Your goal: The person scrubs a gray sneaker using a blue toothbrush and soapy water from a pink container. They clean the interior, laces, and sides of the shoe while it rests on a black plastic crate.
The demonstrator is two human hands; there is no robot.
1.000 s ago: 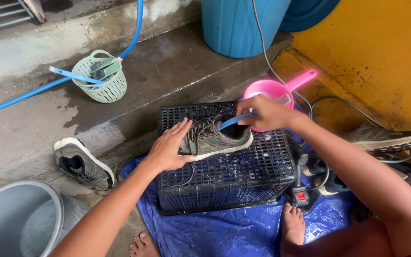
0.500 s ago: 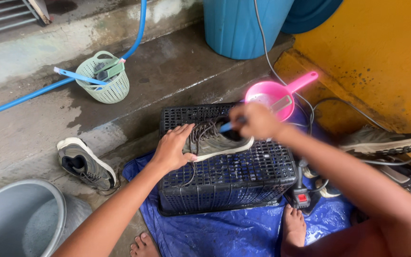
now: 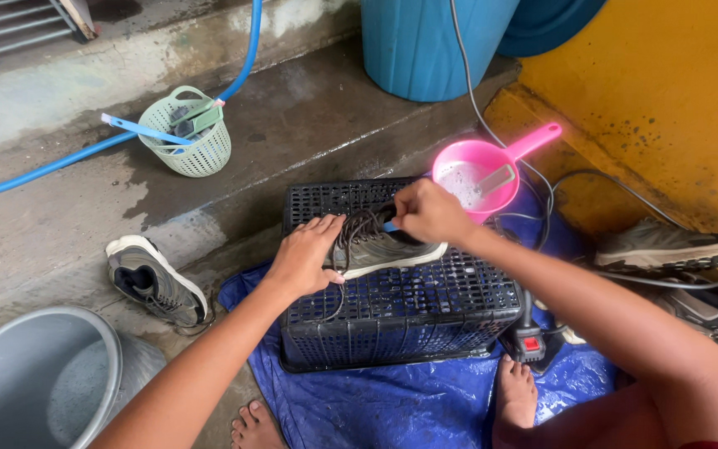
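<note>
I note the grey shoe (image 3: 384,249) lying on the upturned black crate (image 3: 409,308), raised for scrubbing. My left hand (image 3: 305,258) clasps its heel to steady it; my right hand (image 3: 430,212) is clenched on a blue-handled brush (image 3: 390,226) working the laces just below the fingertips

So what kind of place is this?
Probably an outdoor washing spot beside a house. The concrete floor is wet, a blue hose runs across it, and a pink water scoop sits by the black crate where the hands scrub a shoe.
</note>
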